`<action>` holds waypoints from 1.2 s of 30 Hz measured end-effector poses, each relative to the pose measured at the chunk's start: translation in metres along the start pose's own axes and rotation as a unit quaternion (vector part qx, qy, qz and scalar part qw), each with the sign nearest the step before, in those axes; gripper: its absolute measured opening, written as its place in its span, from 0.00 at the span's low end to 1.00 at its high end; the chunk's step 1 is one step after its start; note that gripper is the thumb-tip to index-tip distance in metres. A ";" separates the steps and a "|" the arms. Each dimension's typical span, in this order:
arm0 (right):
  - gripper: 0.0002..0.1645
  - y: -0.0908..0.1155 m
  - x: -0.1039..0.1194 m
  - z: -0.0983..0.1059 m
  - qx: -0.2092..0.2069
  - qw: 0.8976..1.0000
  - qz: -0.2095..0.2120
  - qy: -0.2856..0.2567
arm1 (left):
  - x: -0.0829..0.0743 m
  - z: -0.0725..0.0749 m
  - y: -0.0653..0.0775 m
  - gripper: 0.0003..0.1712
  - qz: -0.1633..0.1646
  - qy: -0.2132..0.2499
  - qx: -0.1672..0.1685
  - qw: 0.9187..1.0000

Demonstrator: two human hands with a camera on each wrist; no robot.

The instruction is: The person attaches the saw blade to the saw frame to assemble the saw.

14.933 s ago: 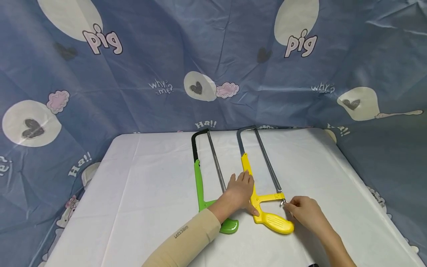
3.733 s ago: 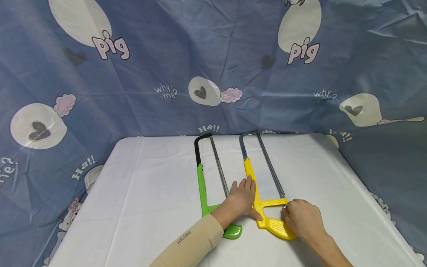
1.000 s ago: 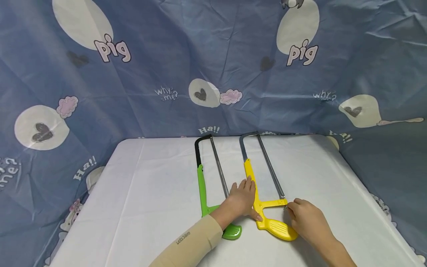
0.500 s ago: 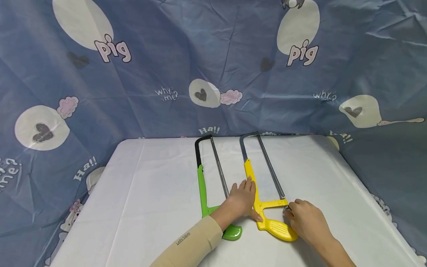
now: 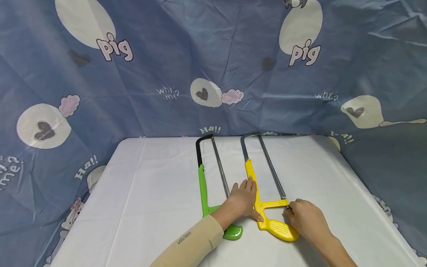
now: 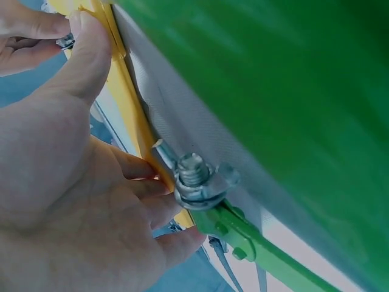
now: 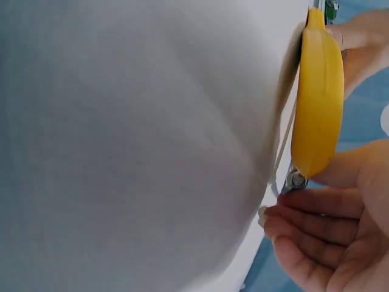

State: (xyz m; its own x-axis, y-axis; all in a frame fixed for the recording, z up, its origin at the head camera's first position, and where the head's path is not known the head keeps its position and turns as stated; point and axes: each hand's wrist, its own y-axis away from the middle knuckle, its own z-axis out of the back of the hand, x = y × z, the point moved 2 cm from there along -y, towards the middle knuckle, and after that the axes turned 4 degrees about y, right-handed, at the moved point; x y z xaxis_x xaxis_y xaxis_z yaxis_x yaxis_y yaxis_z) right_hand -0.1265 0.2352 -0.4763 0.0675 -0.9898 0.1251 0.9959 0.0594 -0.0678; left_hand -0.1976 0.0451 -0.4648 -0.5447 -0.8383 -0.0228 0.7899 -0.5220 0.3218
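A yellow hacksaw [image 5: 279, 230] lies on the white table, its blade side to the right. My left hand [image 5: 241, 198] rests on its frame with extended fingers, the thumb [image 6: 91, 52] pressing near the handle. My right hand [image 5: 308, 218] pinches the small metal wing nut [image 5: 288, 208] below the yellow crossbar at the blade's near end. In the right wrist view the wing nut [image 7: 296, 179] shows between thumb and index finger, just past the handle. A green hacksaw [image 5: 202, 189] lies parallel on the left, partly under my left forearm; its own wing nut [image 6: 197, 182] shows in the left wrist view.
The white tabletop [image 5: 160, 185] extends on both sides of the saws. A blue patterned cloth [image 5: 160, 66] hangs behind the table and along its sides. Both saw tips point at the table's far edge.
Over the frames my right fingers shift round the wing nut, closing on it, loosening and pinching again. My left hand and both hacksaws stay put; the head view tilts slightly.
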 end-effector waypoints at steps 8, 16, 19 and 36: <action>0.06 -0.006 -0.008 0.001 0.030 0.997 -0.027 -0.069 | 0.001 0.000 -0.002 0.73 0.001 0.002 0.004 1.000; 0.08 -0.007 -0.012 0.001 0.051 0.993 -0.051 -0.097 | -0.001 -0.001 -0.005 0.72 0.001 0.003 0.006 1.000; 0.09 -0.007 -0.014 0.000 0.063 0.988 -0.071 -0.126 | -0.003 -0.002 -0.006 0.73 0.004 0.003 0.008 1.000; 0.16 -0.008 -0.033 -0.012 0.119 0.930 -0.170 -0.303 | -0.002 0.000 -0.005 0.74 0.004 0.009 0.007 1.000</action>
State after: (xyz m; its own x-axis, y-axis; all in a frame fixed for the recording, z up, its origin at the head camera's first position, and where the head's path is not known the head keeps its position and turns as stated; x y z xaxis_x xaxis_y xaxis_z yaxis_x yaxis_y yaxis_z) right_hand -0.1378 0.2661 -0.4918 -0.3042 -0.7070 0.6385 0.9462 -0.1463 0.2888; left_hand -0.2001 0.0495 -0.4658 -0.5327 -0.8455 -0.0365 0.7906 -0.5126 0.3350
